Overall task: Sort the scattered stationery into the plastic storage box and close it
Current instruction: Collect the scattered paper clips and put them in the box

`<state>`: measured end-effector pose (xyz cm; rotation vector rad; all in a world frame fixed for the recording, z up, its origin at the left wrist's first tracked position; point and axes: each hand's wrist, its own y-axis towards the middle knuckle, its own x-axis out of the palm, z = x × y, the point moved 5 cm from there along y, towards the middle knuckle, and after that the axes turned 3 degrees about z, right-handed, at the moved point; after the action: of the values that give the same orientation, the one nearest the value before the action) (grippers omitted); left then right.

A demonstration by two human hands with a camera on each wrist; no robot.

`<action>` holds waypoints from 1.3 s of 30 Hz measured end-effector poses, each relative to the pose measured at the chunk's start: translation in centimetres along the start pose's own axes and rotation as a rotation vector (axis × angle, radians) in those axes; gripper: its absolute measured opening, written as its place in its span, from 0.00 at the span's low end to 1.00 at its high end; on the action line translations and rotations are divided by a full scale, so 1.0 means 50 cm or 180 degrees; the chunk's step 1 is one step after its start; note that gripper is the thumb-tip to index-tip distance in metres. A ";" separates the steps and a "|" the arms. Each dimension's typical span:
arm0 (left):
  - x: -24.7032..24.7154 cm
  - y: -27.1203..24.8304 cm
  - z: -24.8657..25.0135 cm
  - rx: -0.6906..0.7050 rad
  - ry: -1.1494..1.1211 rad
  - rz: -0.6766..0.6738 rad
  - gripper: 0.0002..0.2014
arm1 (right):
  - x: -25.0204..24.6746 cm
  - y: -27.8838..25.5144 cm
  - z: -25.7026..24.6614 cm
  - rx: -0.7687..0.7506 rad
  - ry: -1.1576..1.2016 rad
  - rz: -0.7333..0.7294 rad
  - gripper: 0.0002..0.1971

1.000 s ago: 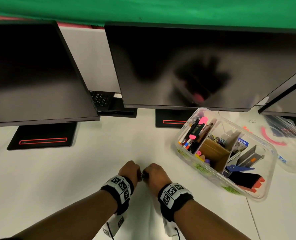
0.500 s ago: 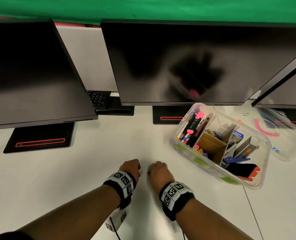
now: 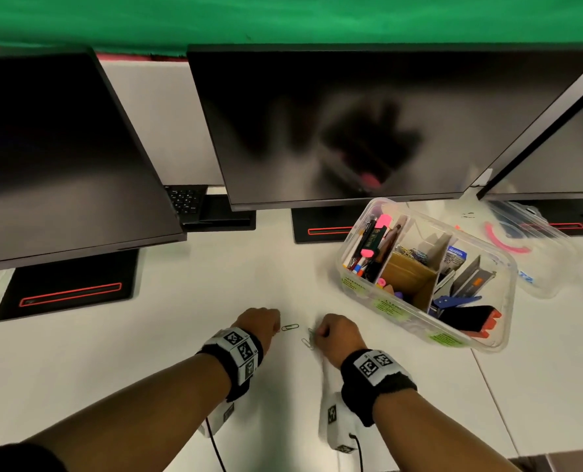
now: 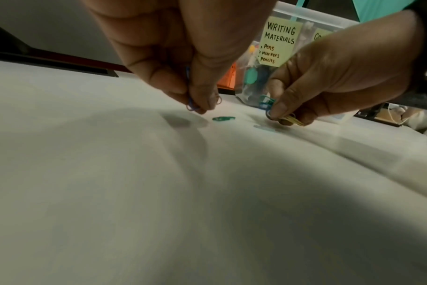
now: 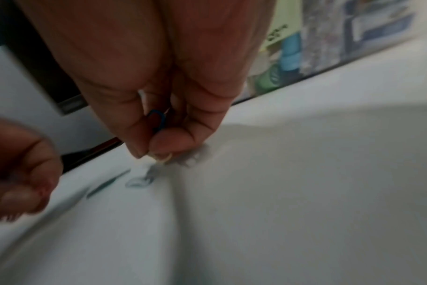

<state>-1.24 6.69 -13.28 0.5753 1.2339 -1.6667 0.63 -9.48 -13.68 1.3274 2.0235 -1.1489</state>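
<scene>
Now both hands pinch paper clips; green clip (image 3: 289, 327) lies flat, pointing left-right.

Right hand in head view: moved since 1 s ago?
Yes. The right hand has shifted right, away from the left hand and toward the clear plastic storage box, uncovering a green wire paper clip between the hands.

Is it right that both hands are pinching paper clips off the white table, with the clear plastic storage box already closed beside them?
Not quite: the clear plastic storage box is open, its lid lying behind it, as the head view shows. Both the left hand and right hand do pinch paper clips at the white table.
</scene>
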 end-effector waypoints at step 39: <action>0.006 0.001 0.037 0.0240 0.0810 -0.0264 0.07 | 0.045 -0.054 -0.061 0.0271 -0.1346 -0.0355 0.17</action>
<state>-1.06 4.89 -12.85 0.8120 1.3964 -1.7550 -2.56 -6.29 -12.63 0.9184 1.7695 -1.4407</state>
